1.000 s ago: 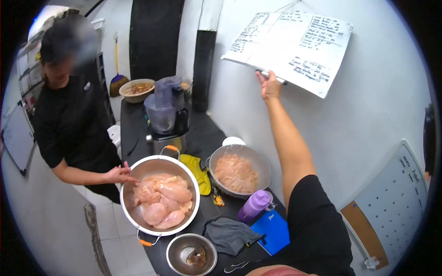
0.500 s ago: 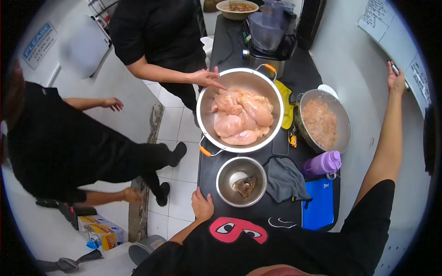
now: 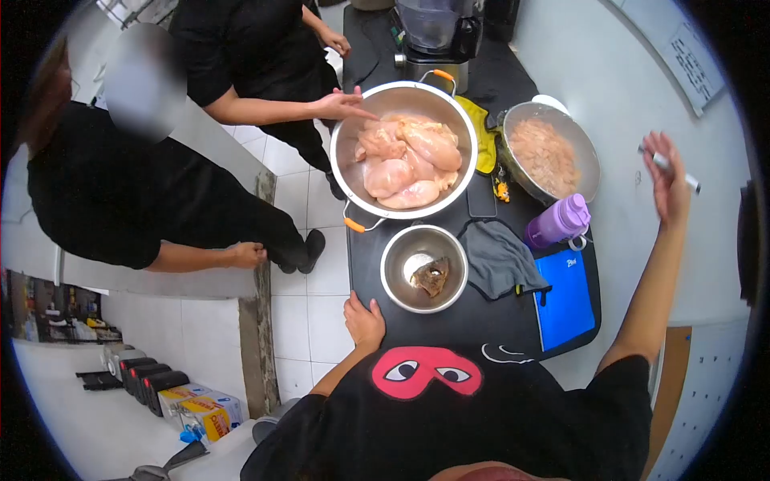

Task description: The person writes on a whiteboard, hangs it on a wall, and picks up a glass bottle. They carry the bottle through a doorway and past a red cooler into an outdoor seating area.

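Note:
My left hand (image 3: 365, 322) rests open on the near left edge of the black table (image 3: 365, 264), holding nothing. A small steel bowl (image 3: 391, 276) with a dark brown piece (image 3: 431, 276) in it stands just beyond. My right hand (image 3: 667, 176) is raised beside the wall at the right, with a white marker (image 3: 675, 173) held against the palm by the thumb, fingers partly spread. Raw chicken pieces (image 3: 417, 156) lie in a large steel pot (image 3: 347, 152) with orange handles. A co-worker's hand (image 3: 343, 105) points over its left rim.
A bowl of chopped pale meat (image 3: 545, 156), a purple bottle (image 3: 559, 221), a grey cloth (image 3: 499, 260), a blue folder (image 3: 565, 301) and a phone (image 3: 482, 196) are on the table. A food processor (image 3: 437, 40) stands at the back. Two people in black are at the left.
The view has shifted. My right hand has come away from the whiteboard with the marker, and its fingers have spread. The co-worker at far left has lowered one arm.

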